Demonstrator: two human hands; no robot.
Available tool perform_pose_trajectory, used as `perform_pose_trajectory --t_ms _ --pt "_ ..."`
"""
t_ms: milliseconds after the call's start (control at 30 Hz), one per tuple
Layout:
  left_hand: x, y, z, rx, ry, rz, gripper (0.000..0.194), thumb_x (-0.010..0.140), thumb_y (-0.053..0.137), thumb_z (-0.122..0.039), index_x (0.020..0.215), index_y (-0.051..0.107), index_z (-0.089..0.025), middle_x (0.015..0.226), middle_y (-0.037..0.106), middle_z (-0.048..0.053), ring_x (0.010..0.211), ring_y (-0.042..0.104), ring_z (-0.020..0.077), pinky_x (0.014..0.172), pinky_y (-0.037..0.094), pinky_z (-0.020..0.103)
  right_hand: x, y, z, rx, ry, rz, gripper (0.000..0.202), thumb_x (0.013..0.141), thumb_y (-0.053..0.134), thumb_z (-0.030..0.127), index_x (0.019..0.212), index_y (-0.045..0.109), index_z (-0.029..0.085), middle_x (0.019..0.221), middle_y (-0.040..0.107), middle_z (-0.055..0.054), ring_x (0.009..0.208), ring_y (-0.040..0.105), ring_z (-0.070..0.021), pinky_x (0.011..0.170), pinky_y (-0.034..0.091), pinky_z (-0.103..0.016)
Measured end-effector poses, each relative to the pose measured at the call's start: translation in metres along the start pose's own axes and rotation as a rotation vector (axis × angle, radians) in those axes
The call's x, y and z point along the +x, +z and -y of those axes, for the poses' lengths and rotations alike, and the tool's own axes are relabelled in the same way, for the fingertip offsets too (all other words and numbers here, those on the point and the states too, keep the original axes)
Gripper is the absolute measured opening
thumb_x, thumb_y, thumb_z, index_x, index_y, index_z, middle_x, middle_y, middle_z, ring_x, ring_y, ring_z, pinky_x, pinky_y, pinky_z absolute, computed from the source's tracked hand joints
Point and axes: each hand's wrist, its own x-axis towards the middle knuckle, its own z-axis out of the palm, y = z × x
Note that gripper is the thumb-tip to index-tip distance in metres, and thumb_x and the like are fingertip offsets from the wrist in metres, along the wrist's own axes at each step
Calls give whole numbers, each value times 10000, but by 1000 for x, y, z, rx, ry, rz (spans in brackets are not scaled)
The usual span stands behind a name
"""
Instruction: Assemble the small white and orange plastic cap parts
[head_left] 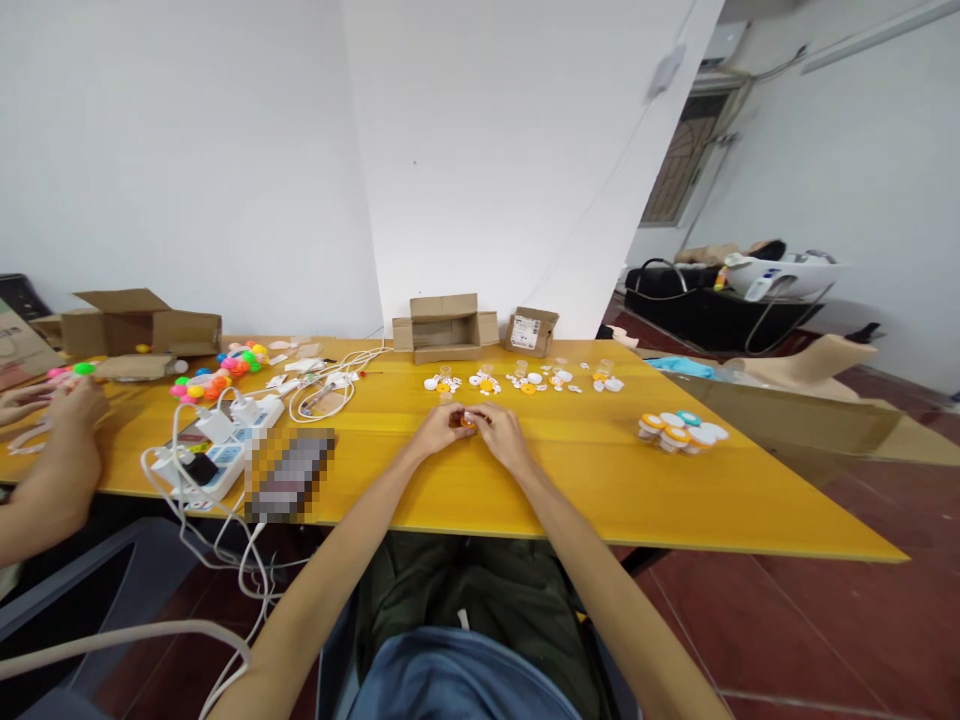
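Your left hand (437, 430) and right hand (498, 434) are meeting near the frame's center, their fingers clamping on a small orange item (467, 420) above the yellow table (420, 490). Small white and orange parts (487, 385) are lying just beyond, with 2 cardboard boxes (445, 352) sitting behind them. Lidded containers (675, 437) are clustering at center right; a phone (291, 475) is resting left of your left hand.

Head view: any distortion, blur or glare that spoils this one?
Head view: the pillar leans at its right edge, likely wide-angle distortion; coarse pixel blocks mask the dark device; the small held item is too soft to identify; the tabletop shows no harsh glare.
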Motion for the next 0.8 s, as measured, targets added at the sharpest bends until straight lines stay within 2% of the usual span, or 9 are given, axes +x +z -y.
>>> perform_pose_trajectory --t_ms 167,433,800 --pt "0 0 -2 20 1 -4 231 717 813 -307 855 698 -163 801 694 15 748 629 166 761 518 296 0 0 0 -16 -38 9 233 884 549 229 845 775 265 859 768 -55 798 697 -228 749 528 -328" --pt "-1 -1 -4 49 -4 18 233 737 794 -311 887 707 -156 841 712 25 802 642 179 807 519 300 0 1 -4 -59 -58 0 198 880 564 181 831 746 245 848 766 -45 788 694 -211 731 522 -303" --pt "0 -2 0 110 -8 16 205 751 766 -315 862 701 -155 807 677 6 777 603 161 769 492 282 0 0 -3 -42 -84 12 228 899 534 193 831 746 241 818 755 -42 758 683 -202 711 520 -295"
